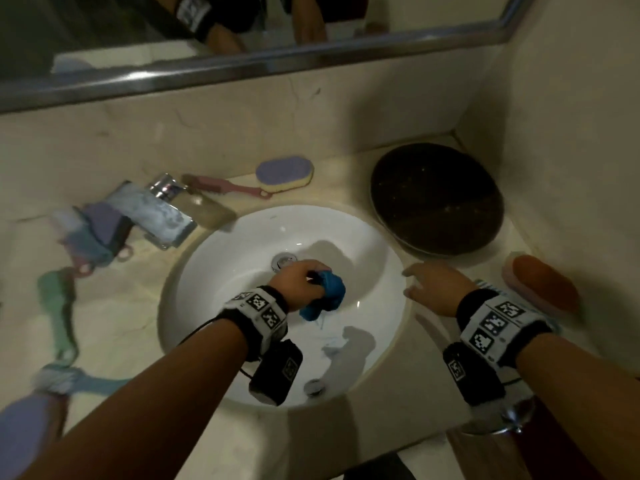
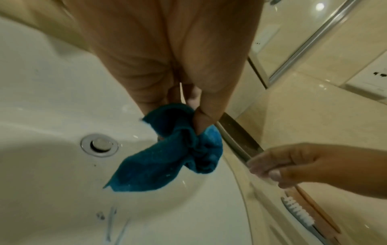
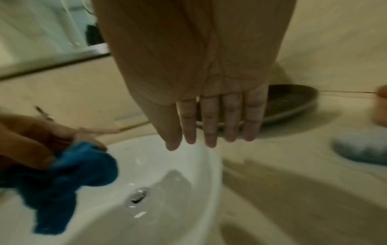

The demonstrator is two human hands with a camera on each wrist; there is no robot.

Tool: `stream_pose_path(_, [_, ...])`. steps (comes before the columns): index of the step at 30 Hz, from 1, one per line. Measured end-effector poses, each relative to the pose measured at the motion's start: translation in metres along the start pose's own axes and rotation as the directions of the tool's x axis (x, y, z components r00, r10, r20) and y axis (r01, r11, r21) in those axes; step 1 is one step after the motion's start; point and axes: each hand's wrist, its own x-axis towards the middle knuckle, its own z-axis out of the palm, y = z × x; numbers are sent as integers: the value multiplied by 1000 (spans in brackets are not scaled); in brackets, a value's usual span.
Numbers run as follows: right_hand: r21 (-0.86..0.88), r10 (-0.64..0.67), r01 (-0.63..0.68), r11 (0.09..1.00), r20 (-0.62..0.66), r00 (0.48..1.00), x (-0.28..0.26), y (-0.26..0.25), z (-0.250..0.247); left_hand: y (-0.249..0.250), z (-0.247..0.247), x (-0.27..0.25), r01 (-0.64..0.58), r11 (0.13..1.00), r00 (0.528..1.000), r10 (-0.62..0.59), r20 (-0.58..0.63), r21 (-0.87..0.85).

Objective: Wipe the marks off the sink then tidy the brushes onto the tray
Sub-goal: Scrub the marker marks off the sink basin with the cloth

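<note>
Blue marks on sink wall, nearer than cloth bunched in left hand; right hand flat, empty, at sink's right rim.

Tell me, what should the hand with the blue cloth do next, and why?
Probably bring the blue cloth in the left hand down onto the blue marks on the near side of the sink and rub: they are still there.
</note>
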Motion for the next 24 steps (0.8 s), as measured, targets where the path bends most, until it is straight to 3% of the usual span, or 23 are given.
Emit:
stream_pose_path(4, [228, -302, 311, 923, -76, 950, -16, -49, -23, 11, -9, -20, -28, 993, 978, 3, -209, -116])
stream_pose_path(7, [376, -434, 421, 826, -53, 899, -25, -78, -36, 31, -15, -36, -81, 972, 939, 1, -343, -218])
stream_pose_path(11, [362, -477, 467, 807, -65, 876, -32, -94, -45, 53, -19, -61, -177, 942, 900, 39, -434, -284])
stream_pose_path(14, [367, -505, 502, 783, -97, 858, -38, -95, -50, 61, -24, -80, -225, 914, 903, 65, -425, -337])
stream_pose_path(18, [370, -488, 510, 777, -158, 858, -41, -97, -54, 62, -26, -101, -203, 912, 884, 13, -467, -358])
stream_pose_path(24, [331, -433, 480, 812, -208, 877, -39, -97, -61, 56, -33, -118, -109, 985, 815, 12, -579, -133])
